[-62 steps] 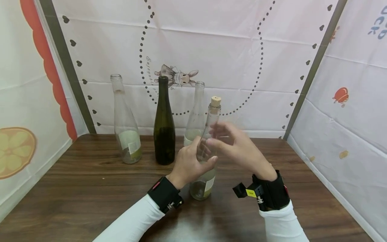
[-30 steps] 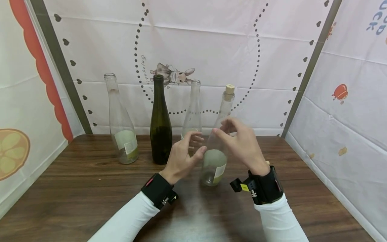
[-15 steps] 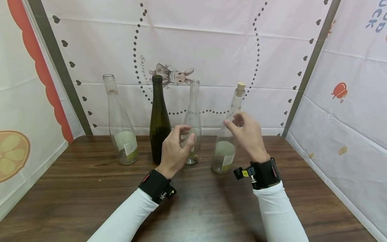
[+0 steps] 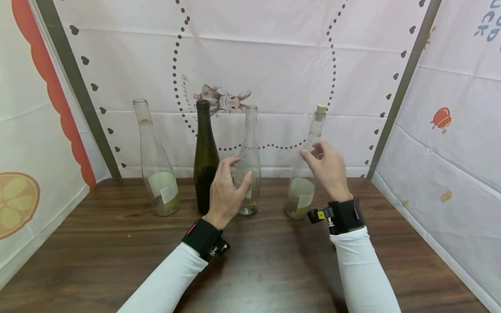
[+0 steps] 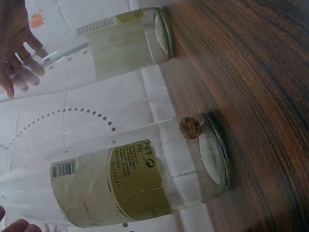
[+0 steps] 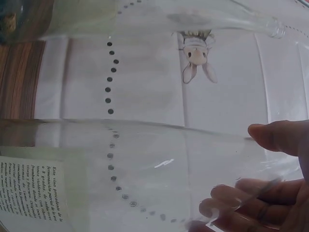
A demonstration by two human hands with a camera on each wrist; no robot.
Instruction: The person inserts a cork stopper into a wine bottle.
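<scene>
- While R hand (image 4: 328,168) curls round the tall clear-glass bottle (image 4: 301,191), thumb one side & fingers the other, L hand (image 4: 227,191) is loosely bent, thumb spread, gripping nothing.
- Tall bottle: btwn R thumb & fingers, held below neck, base down by brown wood-grain table (image 4: 250,274); tan cylindrical cork (image 4: 321,109) in its mouth.
- L fingers nearest 2nd clear-glass bottle (image 4: 253,167), w/o stopper; can't tell if touching.
- Glass smooth, R fingers visible thru it; rough brown cork lump (image 5: 190,128) inside 2nd bottle, nr base.
</scene>
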